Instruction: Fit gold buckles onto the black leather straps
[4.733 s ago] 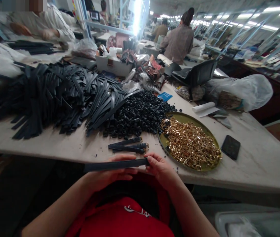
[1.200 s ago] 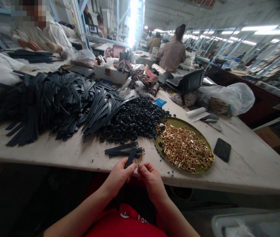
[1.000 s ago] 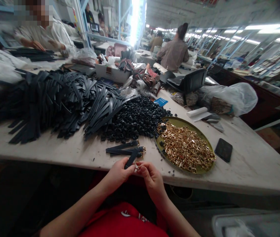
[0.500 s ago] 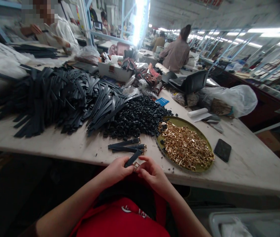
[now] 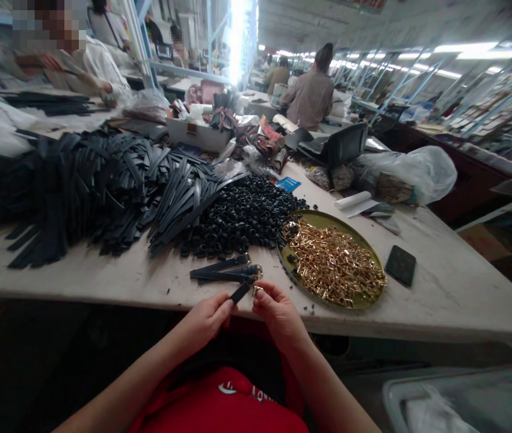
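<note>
At the table's front edge, my left hand [image 5: 213, 314] is closed on a dark strap [image 5: 240, 293], whose end points up and right. Between the thumb and fingers of my right hand [image 5: 277, 308] is a small gold buckle [image 5: 256, 290], close to the strap's end; whether the two touch I cannot tell. Just beyond my hands lie several dark straps with buckles [image 5: 222, 274], their gold ends to the right. A round olive tray [image 5: 285, 264] full of gold buckles [image 5: 334, 261] stands to the right of my right hand.
Behind the straps is a heap of small black loops [image 5: 242, 213]. A large pile of dark straps [image 5: 88, 186] covers the left side. A black phone [image 5: 400, 265] lies right of the tray. Farther back are a white box [image 5: 197, 134] and a plastic bag [image 5: 436, 174]. Other people work beyond.
The buckle, held near the strap between both hands before, is now raised in my right fingertips. My right fingers have closed together. The view has shifted slightly to the right.
</note>
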Motion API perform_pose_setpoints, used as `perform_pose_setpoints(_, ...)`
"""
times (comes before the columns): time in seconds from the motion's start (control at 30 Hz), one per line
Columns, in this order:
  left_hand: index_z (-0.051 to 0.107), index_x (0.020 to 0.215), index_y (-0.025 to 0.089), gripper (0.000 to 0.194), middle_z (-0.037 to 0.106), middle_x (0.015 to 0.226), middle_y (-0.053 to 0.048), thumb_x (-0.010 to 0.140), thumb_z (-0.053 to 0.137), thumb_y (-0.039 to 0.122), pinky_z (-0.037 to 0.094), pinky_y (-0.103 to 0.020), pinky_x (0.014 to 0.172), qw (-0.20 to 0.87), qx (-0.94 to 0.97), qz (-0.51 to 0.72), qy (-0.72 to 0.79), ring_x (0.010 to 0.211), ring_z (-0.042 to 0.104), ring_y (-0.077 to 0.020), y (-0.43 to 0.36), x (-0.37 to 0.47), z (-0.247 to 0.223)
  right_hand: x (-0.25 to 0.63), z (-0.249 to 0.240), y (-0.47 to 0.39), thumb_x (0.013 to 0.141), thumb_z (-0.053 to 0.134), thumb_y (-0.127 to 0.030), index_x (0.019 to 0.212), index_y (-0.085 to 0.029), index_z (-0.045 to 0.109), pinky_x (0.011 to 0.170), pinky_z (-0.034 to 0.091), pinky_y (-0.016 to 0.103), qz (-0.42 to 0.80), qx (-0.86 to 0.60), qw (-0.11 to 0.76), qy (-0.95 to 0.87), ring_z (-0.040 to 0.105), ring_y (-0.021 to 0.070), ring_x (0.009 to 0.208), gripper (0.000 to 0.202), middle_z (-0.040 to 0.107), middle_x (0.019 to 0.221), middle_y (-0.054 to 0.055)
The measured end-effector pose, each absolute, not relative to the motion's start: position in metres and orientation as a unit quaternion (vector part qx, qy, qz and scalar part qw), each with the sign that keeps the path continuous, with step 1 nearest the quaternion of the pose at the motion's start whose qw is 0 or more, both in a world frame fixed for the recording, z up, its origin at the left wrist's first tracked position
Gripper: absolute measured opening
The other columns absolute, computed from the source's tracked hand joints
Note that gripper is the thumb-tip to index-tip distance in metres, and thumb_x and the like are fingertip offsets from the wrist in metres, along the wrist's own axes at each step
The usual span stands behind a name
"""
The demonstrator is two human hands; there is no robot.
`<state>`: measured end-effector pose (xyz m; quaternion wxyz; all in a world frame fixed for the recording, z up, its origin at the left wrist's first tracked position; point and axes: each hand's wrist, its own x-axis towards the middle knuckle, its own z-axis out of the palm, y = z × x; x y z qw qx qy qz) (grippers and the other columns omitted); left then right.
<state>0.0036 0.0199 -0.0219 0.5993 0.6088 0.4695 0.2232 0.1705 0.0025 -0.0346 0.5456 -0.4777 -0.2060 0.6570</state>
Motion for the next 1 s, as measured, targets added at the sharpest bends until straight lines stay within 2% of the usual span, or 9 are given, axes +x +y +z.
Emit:
perform_pose_setpoints(0.1,0.053,0.066,0.018,0.032,0.049,0.058,0.002,0.084,0.039,0.041,0.031,-0.02,0.049,0.557,0.666,0.194,0.456,0.053,0.043,-0.0119,0.018,0.006,-0.019,0.165,-0.037,0.005,0.056,0.077,-0.022,0.083,-0.018,0.063,0.052,0.045,0.015,0.702,-0.434,0.557,-0.088,0.053,0.0037,0.053,0.031,0.06,0.067,-0.004)
perform_pose_setpoints(0.23,0.06,0.076,0.02,0.03,0.057,0.069,-0.001,0.085,0.037,0.036,0.035,-0.022,0.06,0.529,0.71,0.167,0.433,0.066,0.049,-0.0159,0.02,0.012,-0.014,0.161,-0.038,0.002,0.056,0.077,-0.02,0.082,-0.018,0.062,0.046,0.044,0.012,0.721,-0.42,0.55,-0.037,0.052,0.0026,0.049,0.03,0.059,0.063,-0.006)
perform_pose_setpoints(0.47,0.063,0.073,0.022,0.021,0.06,0.071,-0.001,0.08,0.047,0.034,0.037,-0.023,0.063,0.532,0.703,0.202,0.426,0.068,0.05,-0.0175,0.022,0.007,-0.018,0.164,-0.043,-0.001,0.057,0.076,-0.026,0.081,-0.018,0.062,0.046,0.041,0.013,0.713,-0.435,0.545,-0.07,0.048,0.0018,0.048,0.029,0.057,0.061,-0.006)
perform_pose_setpoints(0.57,0.06,0.072,0.02,0.024,0.059,0.072,-0.002,0.082,0.044,0.034,0.037,-0.024,0.065,0.537,0.693,0.22,0.428,0.07,0.05,-0.0166,0.021,0.008,-0.017,0.156,-0.042,-0.005,0.062,0.073,-0.031,0.079,-0.017,0.061,0.048,0.041,0.014,0.705,-0.449,0.53,-0.143,0.047,0.0025,0.049,0.025,0.057,0.063,-0.005)
perform_pose_setpoints(0.7,0.053,0.08,0.018,0.019,0.054,0.068,0.002,0.08,0.045,0.035,0.034,-0.021,0.051,0.625,0.611,0.216,0.434,0.056,0.045,-0.0111,0.018,0.012,-0.019,0.148,-0.039,-0.014,0.068,0.068,-0.032,0.075,-0.016,0.058,0.05,0.039,0.018,0.613,-0.51,0.536,-0.278,0.047,0.0056,0.052,0.02,0.056,0.06,-0.004)
perform_pose_setpoints(0.8,0.047,0.077,0.017,0.027,0.049,0.062,0.005,0.077,0.047,0.044,0.026,-0.019,0.042,0.693,0.53,0.213,0.439,0.044,0.036,-0.0065,0.016,0.013,-0.022,0.147,-0.036,-0.017,0.07,0.066,-0.033,0.075,-0.016,0.057,0.052,0.04,0.02,0.571,-0.526,0.538,-0.329,0.049,0.0077,0.054,0.019,0.056,0.06,-0.004)
perform_pose_setpoints(0.9,0.043,0.071,0.017,0.034,0.048,0.058,0.006,0.075,0.047,0.051,0.023,-0.019,0.04,0.715,0.502,0.209,0.439,0.041,0.033,-0.0048,0.014,0.013,-0.021,0.148,-0.034,-0.015,0.073,0.061,-0.034,0.074,-0.017,0.054,0.052,0.04,0.021,0.638,-0.489,0.52,-0.287,0.05,0.0084,0.052,0.018,0.056,0.06,-0.004)
perform_pose_setpoints(1.0,0.043,0.07,0.017,0.034,0.049,0.056,0.006,0.074,0.049,0.05,0.024,-0.018,0.041,0.714,0.491,0.212,0.452,0.041,0.034,-0.0047,0.01,0.014,-0.018,0.148,-0.034,-0.013,0.073,0.058,-0.034,0.073,-0.017,0.051,0.049,0.04,0.022,0.715,-0.429,0.5,-0.235,0.05,0.0094,0.049,0.019,0.057,0.059,-0.003)
